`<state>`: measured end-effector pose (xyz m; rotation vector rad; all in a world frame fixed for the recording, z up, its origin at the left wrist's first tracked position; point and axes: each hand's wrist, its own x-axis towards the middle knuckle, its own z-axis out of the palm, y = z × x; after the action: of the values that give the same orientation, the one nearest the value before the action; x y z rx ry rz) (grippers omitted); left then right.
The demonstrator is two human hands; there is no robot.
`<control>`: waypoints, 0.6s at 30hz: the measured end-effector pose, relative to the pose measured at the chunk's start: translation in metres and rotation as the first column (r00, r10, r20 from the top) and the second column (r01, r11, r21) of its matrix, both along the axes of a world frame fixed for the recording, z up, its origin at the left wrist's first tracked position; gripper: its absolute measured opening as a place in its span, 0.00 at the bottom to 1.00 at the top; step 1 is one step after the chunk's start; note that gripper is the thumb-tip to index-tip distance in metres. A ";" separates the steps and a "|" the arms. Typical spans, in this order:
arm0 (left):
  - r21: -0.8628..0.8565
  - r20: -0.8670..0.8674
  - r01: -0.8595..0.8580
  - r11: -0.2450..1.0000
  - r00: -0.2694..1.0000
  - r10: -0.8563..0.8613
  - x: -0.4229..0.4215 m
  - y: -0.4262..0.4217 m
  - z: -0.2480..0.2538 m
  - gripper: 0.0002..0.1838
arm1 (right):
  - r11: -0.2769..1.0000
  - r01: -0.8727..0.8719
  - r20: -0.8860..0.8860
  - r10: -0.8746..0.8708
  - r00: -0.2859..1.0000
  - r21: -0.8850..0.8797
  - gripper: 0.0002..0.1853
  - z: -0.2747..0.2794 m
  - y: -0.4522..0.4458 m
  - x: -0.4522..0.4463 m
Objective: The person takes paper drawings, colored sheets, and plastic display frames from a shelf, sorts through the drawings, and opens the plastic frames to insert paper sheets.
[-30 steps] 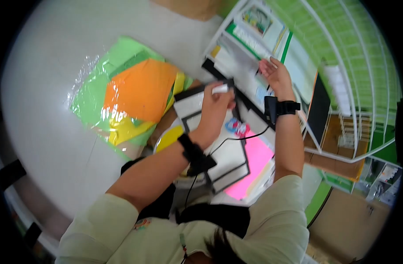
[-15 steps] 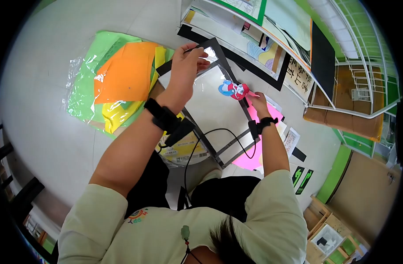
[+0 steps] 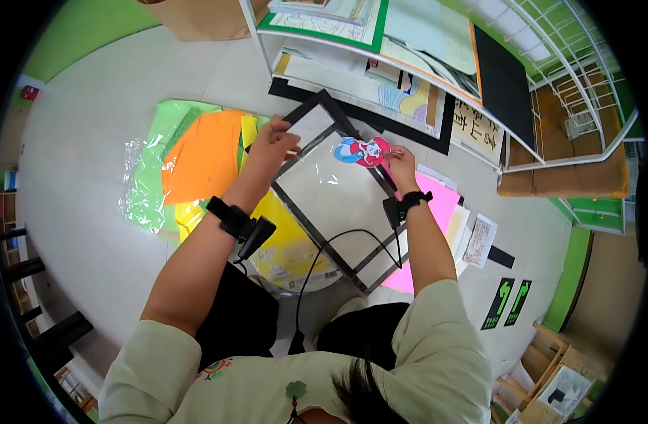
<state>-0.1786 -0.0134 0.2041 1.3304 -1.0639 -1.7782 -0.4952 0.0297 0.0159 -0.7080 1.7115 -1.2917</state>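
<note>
My left hand is at the upper left edge of a black-bordered clear frame, fingers apart beside its corner; whether it touches the frame is hard to tell. My right hand pinches the edge of a red and blue cartoon cutout, which lies over the upper right part of the frame. Beneath the frame's left side is a yellow package, and pink paper shows on its right. A black cable crosses the frame between my wrists.
Green sheets and an orange sheet in clear plastic lie at the left. A white rack holding papers and boards stands ahead. A cardboard box is at the right, with green arrow signs on the floor.
My right hand has come down from the rack and taken the cutout's edge. The cutout has turned and shifted slightly left. My left hand has moved left, and the view has shifted.
</note>
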 end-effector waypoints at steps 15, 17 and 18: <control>0.098 -0.286 -0.158 0.983 0.941 0.180 -0.019 -0.008 -0.021 0.10 | 0.916 -0.304 0.297 0.376 0.878 -0.260 0.13 0.166 -0.037 0.141; 0.106 -0.310 -0.142 0.984 0.936 0.169 -0.022 -0.007 -0.016 0.10 | 0.910 -0.343 0.413 0.412 0.812 -0.233 0.11 0.178 -0.034 0.165; 0.086 -0.299 -0.170 0.982 0.935 0.188 -0.025 -0.009 -0.016 0.10 | 0.924 -0.310 0.385 0.375 0.843 -0.222 0.10 0.174 -0.038 0.167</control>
<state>-0.2032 -0.0224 0.1879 1.0995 -0.7026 -1.8155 -0.3286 -0.0085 0.1897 -0.7218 1.0862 -1.2176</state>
